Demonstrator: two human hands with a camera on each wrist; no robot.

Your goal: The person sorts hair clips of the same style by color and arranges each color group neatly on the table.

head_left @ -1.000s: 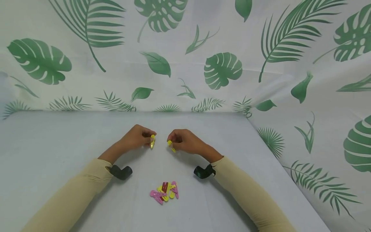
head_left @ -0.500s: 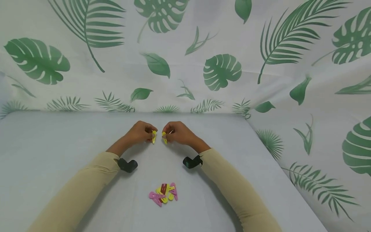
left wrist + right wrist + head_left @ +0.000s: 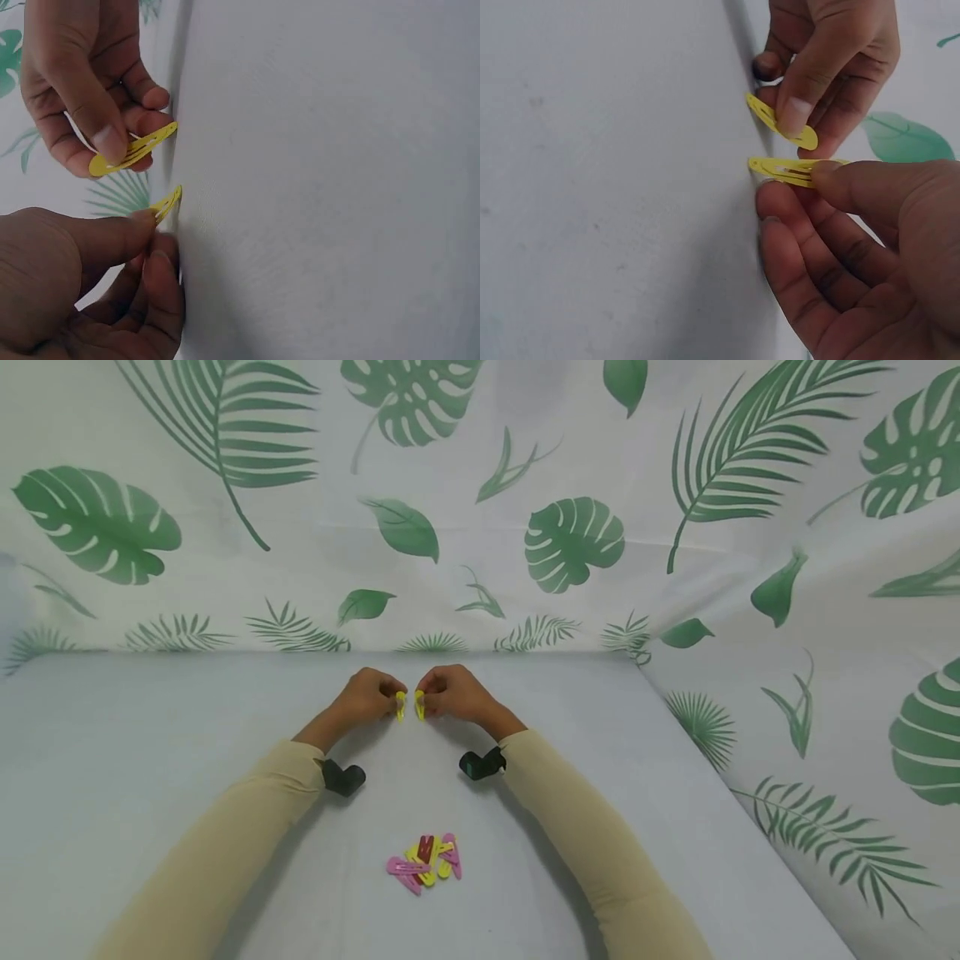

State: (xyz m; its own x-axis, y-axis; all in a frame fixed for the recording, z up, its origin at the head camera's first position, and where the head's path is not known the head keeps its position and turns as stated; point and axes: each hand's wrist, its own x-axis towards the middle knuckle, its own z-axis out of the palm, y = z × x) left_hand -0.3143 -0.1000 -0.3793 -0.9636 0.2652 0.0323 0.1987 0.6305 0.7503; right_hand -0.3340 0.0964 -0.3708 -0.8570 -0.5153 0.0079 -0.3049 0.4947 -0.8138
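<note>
Head view: two arms in beige sleeves [image 3: 225, 827] reach over a pale surface [image 3: 570, 710]. The left hand [image 3: 363, 696] has its fingers clamped on a yellow clip [image 3: 401, 704], pinched under the thumb. The right hand [image 3: 457, 695] pinches a second clip [image 3: 420, 704], also yellow, the same way. The clips are side by side between the two sets of fingers, close but apart, their narrow ends poking out past the fingertips. Nearer the person than the fingers lies a pile [image 3: 424, 862] of pink, yellow and dark red clips. Beyond the fingers hangs leaf-print cloth [image 3: 480, 543].
</note>
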